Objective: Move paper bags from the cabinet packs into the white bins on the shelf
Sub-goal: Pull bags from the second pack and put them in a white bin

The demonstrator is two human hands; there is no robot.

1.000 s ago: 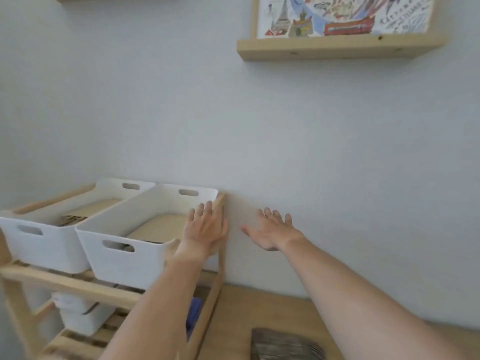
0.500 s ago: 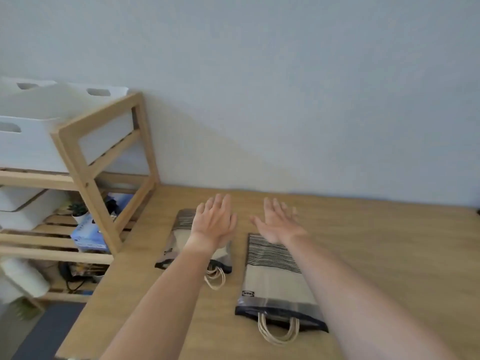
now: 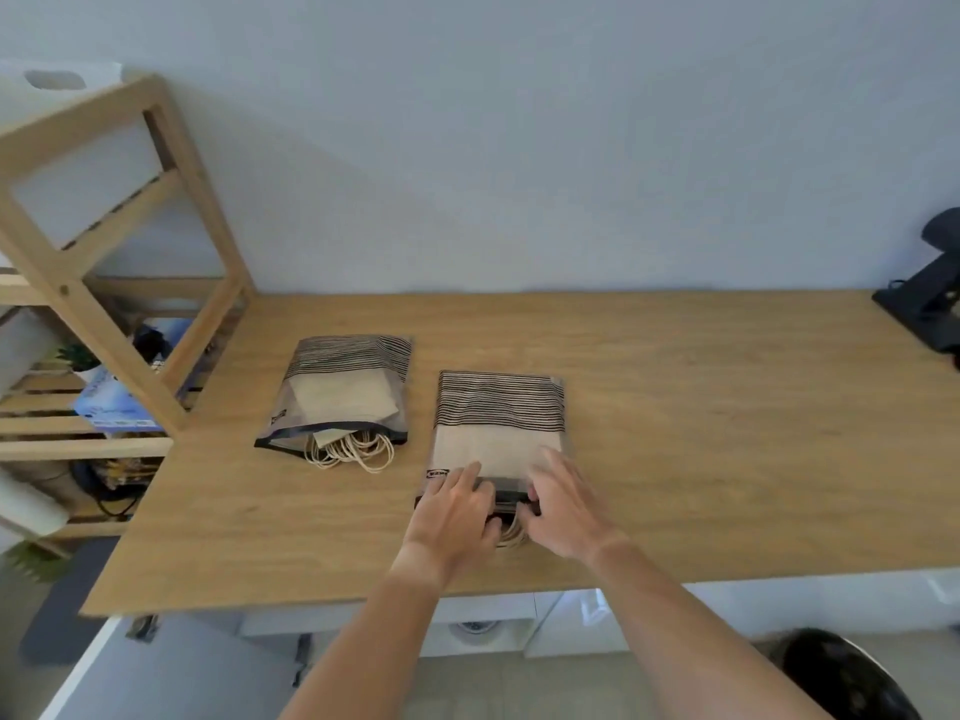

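Low in the centre of the frame, my left hand [image 3: 457,511] and right hand [image 3: 563,504] pinch the open end of the right pack [image 3: 498,433]. I judge the bags may snag by their cord handles [image 3: 511,532] and drag the pack off the cabinet top [image 3: 675,407].

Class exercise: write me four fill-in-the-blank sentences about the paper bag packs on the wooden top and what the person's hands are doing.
1. ____ packs lie on the wooden top.
2. Both the left hand and right hand are at the ____ pack.
3. Cord handles spill from the left pack at its ____ end.
4. The wooden shelf stands to the ____ of the packs.

Missing words: two; right; near; left
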